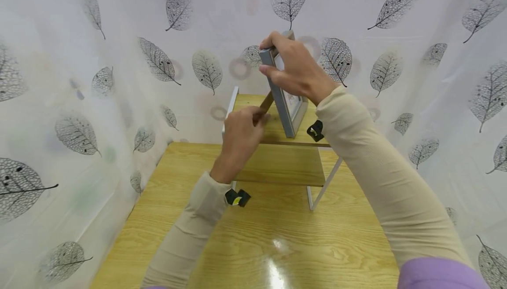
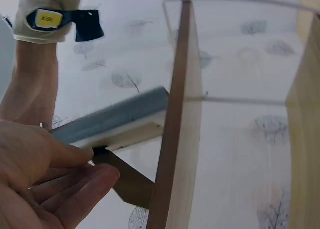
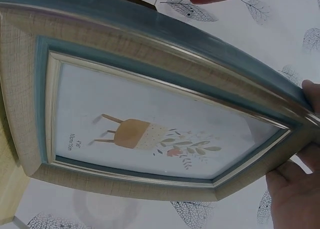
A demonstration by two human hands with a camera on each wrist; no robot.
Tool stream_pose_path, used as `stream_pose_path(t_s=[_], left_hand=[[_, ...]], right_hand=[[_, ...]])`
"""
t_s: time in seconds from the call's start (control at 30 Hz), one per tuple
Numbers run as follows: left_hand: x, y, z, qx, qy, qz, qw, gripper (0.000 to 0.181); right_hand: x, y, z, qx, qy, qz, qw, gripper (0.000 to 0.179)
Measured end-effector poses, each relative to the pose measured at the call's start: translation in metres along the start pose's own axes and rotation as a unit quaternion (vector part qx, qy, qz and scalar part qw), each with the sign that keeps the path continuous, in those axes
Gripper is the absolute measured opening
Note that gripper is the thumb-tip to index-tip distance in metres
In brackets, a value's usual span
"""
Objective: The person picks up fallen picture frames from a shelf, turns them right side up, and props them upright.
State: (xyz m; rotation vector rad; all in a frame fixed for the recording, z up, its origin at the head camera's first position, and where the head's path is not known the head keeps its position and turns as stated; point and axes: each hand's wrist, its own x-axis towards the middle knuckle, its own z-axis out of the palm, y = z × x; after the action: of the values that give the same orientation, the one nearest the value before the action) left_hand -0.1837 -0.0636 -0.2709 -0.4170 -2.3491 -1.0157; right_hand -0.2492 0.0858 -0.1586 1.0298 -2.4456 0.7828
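A blue-grey and beige picture frame (image 1: 282, 95) stands tilted on the upper board of a small shelf (image 1: 245, 100). My right hand (image 1: 295, 64) grips its top, thumb and fingers on either side. In the right wrist view the front of the picture frame (image 3: 125, 184) shows a print of a plant in a pot. My left hand (image 1: 241, 133) is behind it and pinches the brown support leg (image 1: 267, 102) that angles out from the back. From the left wrist camera, the thumb and fingers (image 2: 95, 189) lie right at the support leg (image 2: 131, 183).
The two-tier wooden shelf has pale metal legs (image 1: 326, 183) and a lower board (image 1: 285, 163). It stands on a wood-grain table (image 1: 253, 236). A white curtain (image 1: 130, 12) printed with leaves hangs behind and on both sides.
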Motion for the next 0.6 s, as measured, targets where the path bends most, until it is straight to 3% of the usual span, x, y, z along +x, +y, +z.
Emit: stream_pose_path(t_s=[0.27,0.6], left_hand=[[-0.002,0.007,0.008,-0.081,0.005,0.01,0.9967,0.028],[0.002,0.008,0.025,-0.091,0.029,0.021,0.9952,0.032]], right_hand=[[-0.001,-0.002,0.0,-0.011,0.004,0.022,0.9997,0.035],[-0.002,-0.005,0.001,-0.028,0.017,0.037,0.9988,0.037]])
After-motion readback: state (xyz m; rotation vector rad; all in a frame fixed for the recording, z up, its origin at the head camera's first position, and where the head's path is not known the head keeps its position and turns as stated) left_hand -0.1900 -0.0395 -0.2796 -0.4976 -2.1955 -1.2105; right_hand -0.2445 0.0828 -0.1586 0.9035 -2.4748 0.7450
